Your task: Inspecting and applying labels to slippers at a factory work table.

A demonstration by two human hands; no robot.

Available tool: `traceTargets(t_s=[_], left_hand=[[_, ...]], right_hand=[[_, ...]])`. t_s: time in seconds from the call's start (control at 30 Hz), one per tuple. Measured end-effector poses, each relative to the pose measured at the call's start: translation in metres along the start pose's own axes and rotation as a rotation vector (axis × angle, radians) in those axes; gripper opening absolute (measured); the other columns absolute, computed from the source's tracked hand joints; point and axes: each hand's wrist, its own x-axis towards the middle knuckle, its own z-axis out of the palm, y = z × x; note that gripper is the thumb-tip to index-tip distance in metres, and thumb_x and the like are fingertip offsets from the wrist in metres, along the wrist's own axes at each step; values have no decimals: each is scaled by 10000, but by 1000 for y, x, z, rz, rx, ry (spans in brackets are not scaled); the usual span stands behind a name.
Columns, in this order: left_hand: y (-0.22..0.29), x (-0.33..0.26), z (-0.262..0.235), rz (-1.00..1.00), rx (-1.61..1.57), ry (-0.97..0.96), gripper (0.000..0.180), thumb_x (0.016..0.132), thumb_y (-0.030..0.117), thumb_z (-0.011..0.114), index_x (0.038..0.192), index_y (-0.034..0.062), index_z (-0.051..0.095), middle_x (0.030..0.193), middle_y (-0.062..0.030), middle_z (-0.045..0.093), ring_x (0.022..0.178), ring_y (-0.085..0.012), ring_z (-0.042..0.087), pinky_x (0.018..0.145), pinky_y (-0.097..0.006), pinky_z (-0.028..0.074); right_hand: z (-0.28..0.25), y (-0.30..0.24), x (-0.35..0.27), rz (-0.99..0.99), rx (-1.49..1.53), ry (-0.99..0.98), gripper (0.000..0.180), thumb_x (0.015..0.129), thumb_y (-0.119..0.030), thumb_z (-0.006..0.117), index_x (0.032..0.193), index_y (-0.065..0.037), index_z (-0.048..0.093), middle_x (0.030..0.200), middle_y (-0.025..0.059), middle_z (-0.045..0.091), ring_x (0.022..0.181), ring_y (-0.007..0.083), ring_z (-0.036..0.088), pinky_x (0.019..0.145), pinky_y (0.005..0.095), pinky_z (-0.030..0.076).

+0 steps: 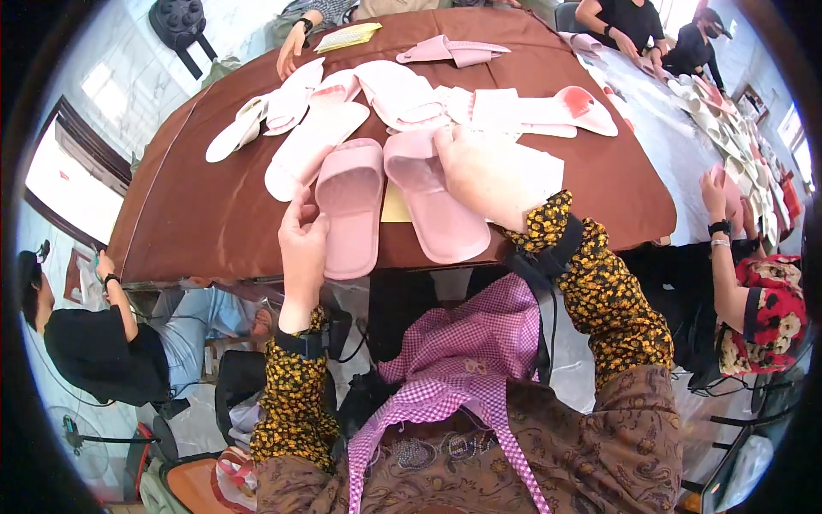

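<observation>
a flat yellow packet (347, 37) lay at the far edge of the worktop (197, 214), well beyond both hands, beside another person's hand (291, 53). a yellow card (396, 206) lay flat between the two pink slippers, partly covered by them. white rectangular sheets (497, 107) lay beyond the right hand.

the left hand (304, 236) was raised from the near edge of the worktop, fingers pointing away from the body, pinching the left rim of the left pink slipper (349, 206) near its heel. the right hand (484, 176) lay palm down, fingers curled over the toe strap of the right pink slipper (432, 201), grasping it.

both slippers rested sole down between the hands. the long axis of the left slipper ran almost straight away from the body, toe far. the right slipper was angled, toe far and towards the left hand, heel near the right wrist, overhanging the near edge.

white and pale pink slippers (300, 128) lay scattered beyond the hands.
</observation>
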Motion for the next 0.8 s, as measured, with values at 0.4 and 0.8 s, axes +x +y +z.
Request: traceTargets(t_s=[0.4, 0.8], left_hand=[[-11, 23, -15, 357, 654, 193, 434, 843, 60, 578, 1265, -8, 505, 1226, -219, 499, 1156, -361, 476, 995, -447, 370], [50, -11, 73, 820, 552, -275, 247, 868, 131, 577, 1085, 25, 627, 1201, -104, 602, 1154, -306, 515, 967, -423, 368]], right_hand=[[33, -2, 28, -10, 14, 95, 187, 861, -80, 461, 936, -11, 617, 849, 175, 663, 811, 334, 657, 725, 434, 521], [48, 33, -15, 263, 424, 105, 173, 823, -48, 532, 869, -61, 698, 793, 152, 674, 748, 288, 660, 692, 397, 515]])
